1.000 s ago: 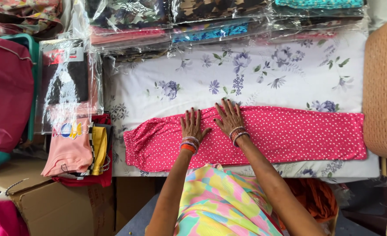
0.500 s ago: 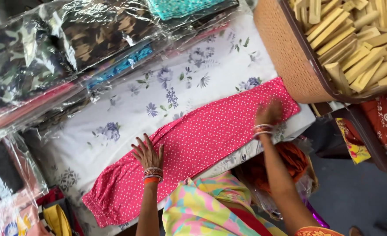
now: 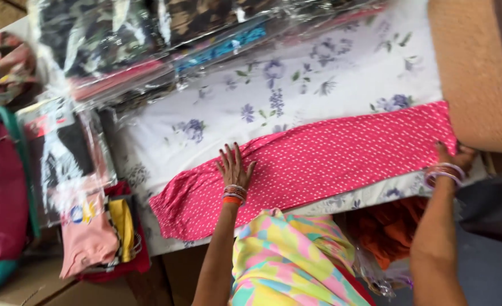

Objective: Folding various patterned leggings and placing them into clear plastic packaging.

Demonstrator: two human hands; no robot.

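Note:
A pink garment with small white dots (image 3: 330, 164) lies stretched across a white sheet with blue flowers (image 3: 273, 102). My left hand (image 3: 234, 168) rests flat on the garment's left half, fingers spread, bangles on the wrist. At the garment's right end, next to a brown woven basket (image 3: 472, 73), my right hand (image 3: 454, 157) touches the lower corner of the cloth. Its fingers curl at the cloth's edge, and whether they pinch it is unclear.
Clear plastic bags of folded clothes (image 3: 149, 45) are stacked along the far side. More bagged and folded clothes (image 3: 86, 209) lie at the left, beside a maroon bag (image 3: 1, 187). Orange cloth (image 3: 387, 226) sits under the table edge. A cardboard box (image 3: 47, 283) stands at lower left.
My hands, together at the garment's middle a second ago, have spread apart: the right slid to the right end, the left stayed on the left half. The camera view swung and tilted.

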